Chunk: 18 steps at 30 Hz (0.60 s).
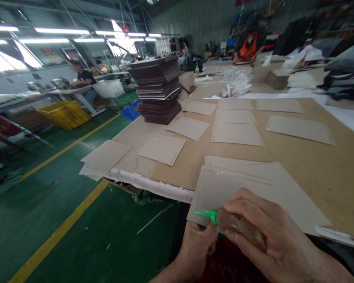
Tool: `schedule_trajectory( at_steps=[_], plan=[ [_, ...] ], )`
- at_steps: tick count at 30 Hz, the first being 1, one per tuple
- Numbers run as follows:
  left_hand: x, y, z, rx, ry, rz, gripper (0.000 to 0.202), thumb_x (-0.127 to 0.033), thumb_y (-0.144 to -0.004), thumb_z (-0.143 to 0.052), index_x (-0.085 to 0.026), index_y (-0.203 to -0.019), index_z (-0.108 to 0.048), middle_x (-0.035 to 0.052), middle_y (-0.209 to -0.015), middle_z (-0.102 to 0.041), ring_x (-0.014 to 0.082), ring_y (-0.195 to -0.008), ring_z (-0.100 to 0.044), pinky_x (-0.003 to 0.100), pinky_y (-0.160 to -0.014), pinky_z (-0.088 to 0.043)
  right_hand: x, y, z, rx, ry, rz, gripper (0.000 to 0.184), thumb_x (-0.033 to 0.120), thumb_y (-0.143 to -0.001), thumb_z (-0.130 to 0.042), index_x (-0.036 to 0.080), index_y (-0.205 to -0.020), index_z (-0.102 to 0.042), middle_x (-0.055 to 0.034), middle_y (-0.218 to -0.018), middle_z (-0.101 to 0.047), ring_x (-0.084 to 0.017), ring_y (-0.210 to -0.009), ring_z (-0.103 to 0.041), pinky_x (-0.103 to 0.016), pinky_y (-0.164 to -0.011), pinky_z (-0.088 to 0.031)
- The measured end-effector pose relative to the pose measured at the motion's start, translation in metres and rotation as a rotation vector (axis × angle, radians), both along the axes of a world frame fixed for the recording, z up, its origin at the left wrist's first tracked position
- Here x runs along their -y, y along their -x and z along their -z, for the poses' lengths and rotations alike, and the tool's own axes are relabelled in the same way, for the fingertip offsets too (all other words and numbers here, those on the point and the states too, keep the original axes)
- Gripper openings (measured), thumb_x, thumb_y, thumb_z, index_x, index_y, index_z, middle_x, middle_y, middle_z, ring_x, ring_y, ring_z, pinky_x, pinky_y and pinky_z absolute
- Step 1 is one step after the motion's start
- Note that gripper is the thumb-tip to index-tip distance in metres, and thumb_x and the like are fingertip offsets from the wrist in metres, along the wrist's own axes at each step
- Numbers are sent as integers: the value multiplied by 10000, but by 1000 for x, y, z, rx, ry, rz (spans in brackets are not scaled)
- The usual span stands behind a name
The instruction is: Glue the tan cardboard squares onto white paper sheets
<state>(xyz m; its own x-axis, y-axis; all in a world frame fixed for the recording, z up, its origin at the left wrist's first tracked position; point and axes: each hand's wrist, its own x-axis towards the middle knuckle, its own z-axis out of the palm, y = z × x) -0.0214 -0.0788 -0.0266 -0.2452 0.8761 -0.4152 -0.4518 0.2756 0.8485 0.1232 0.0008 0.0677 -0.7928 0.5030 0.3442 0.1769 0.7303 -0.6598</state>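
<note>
My right hand (271, 232) is wrapped round a brownish glue bottle (238, 226) with a green nozzle. The nozzle tip points left, over the near left corner of a beige cardboard sheet (224, 192). A shiny line runs along this sheet's left edge. Below that corner my left hand (196, 243) pinches the sheet's near edge, its fingertips partly hidden under the sheet. Further beige sheets (286, 177) lie fanned beneath and behind it at the table's front edge.
Several separate cardboard sheets (236, 133) lie spread over the brown tabletop (306, 165). A tall stack of dark brown boards (157, 90) stands at the table's left side. Crumpled clear plastic (237, 81) lies farther back. Across the table is a person in an orange apron (249, 47).
</note>
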Motion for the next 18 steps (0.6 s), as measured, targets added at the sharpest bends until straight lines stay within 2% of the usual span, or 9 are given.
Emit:
schedule_trajectory(
  at_steps=[6, 9, 11, 14, 18],
  plan=[
    [1, 0, 4, 11, 41, 4, 465, -527, -631, -798, -196, -642, -471, -108, -425, -336, 24, -366, -199, 211, -383, -137, 4, -6, 7, -54, 58, 6, 180, 140, -931, -521, 225, -1087, -499, -36, -915, -541, -175, -787, -550, -312, -642, -476],
    [3, 0, 6, -11, 59, -9, 480, -579, -671, -748, -191, -590, -478, -89, -391, -360, 32, -354, -219, 214, -388, -138, 2, -16, 12, -101, 62, 78, 197, 144, -938, -523, 229, -1113, -495, -33, -937, -544, -169, -810, -555, -302, -653, -481],
    [4, 0, 7, -39, 62, -2, 508, -587, -723, -697, -189, -515, -460, -72, -353, -355, 37, -343, -232, 218, -392, -144, 0, -29, 16, -134, 35, 185, 202, 162, -941, -538, 236, -1125, -500, -28, -945, -550, -165, -817, -564, -292, -654, -487],
    [5, 0, 5, -56, 69, 44, 586, -609, -774, -625, -195, -414, -420, -49, -313, -332, 44, -320, -253, 224, -388, -153, -2, -59, 22, -119, -49, 421, 197, 234, -939, -584, 247, -1128, -529, -28, -982, -574, -176, -842, -591, -292, -665, -497],
    [5, 1, -7, -31, 114, 94, 586, -636, -765, -614, -198, -407, -459, -31, -338, -382, 65, -332, -312, 215, -375, -224, -4, -101, 27, -55, -158, 703, 187, 338, -931, -618, 245, -1087, -574, -33, -1029, -599, -193, -854, -605, -304, -677, -484]
  ],
)
